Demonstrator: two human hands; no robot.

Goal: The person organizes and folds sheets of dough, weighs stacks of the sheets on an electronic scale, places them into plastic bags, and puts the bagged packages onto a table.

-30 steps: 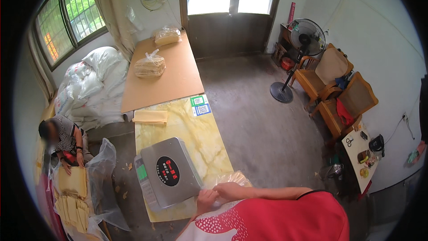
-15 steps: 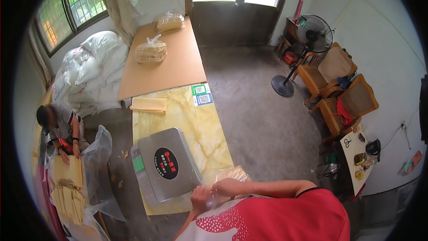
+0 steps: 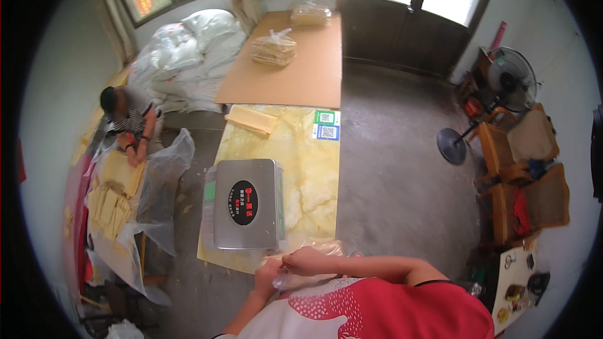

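The clear plastic bag (image 3: 328, 248) of yellowish sheets lies at the table's near edge, just beyond your fingers, its gathered plastic pinched between your left hand (image 3: 268, 275) and right hand (image 3: 305, 261). Your hands meet just below the silver scale (image 3: 267, 220), your left forearm slanting up from the lower edge, your right reaching in almost level from the right.

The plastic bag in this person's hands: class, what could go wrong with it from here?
The bag sits at the near edge of the table, so it might slide off. Gripped by the left hand and right hand, it might tear. The scale stands close by and could get bumped.
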